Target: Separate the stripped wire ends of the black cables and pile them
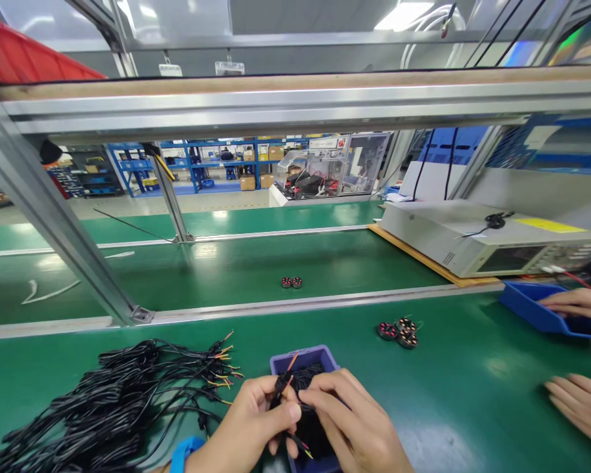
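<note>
My left hand (256, 420), with a blue band at its wrist, is closed around a black cable (278, 389). Orange and red wire ends stick up from the cable, and more coloured wire ends show below the thumb. Close beside it, my right hand (357, 424) pinches at the cable; what lies between its fingertips is too small to make out. Both hands are over a purple bin (303, 353) that holds thin black pieces. To the left lies a large heap of bundled black cables (113, 394) with bare coloured ends.
Several small round motors (407, 337) sit right of the bin, and two motors (292, 282) lie farther back. At the right, another person's hands (584, 401) are by a blue tray (526, 303). A grey instrument (473, 236) stands behind. A metal post (64, 217) rises at left.
</note>
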### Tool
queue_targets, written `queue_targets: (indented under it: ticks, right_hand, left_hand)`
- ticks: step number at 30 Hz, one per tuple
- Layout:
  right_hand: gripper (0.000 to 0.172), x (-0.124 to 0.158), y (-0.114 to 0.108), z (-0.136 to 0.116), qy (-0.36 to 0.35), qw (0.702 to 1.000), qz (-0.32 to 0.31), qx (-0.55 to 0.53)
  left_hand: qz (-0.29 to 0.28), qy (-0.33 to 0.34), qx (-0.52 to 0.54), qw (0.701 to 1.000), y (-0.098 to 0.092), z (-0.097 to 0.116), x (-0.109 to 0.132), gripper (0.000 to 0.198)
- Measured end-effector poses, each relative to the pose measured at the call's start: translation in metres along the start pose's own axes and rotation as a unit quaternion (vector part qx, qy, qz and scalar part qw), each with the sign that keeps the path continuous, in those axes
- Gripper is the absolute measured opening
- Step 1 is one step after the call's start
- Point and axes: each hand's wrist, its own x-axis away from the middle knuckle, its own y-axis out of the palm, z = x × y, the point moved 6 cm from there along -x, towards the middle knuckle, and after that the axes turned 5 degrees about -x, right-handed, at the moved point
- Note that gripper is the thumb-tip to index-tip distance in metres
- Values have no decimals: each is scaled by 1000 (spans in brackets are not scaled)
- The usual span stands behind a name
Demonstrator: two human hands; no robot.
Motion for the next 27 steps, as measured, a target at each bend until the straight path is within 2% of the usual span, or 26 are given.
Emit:
queue_targets:
  ticks: [4, 11, 16, 21, 27]
  right_hand:
    - [34, -4, 0, -4, 0, 999, 2, -47]
    - [27, 3, 2, 7, 66, 996, 22, -63]
    - [25, -1, 1, 4, 43, 996, -37, -69]
    - [23, -2, 4, 3, 79, 986, -104, -101]
    - [22, 0, 9, 7, 108, 980, -93, -140]
  left_hand:
    - [9, 6, -9, 1000, -1, 4, 0, 47]
    - [1, 23, 0, 1000, -1, 5, 2, 42]
    - [-19, 37, -29, 999, -1, -6, 2, 28]
    - [1, 90, -13, 996, 0, -6, 2, 30]
    - [5, 80, 12, 997, -2, -4, 4, 36]
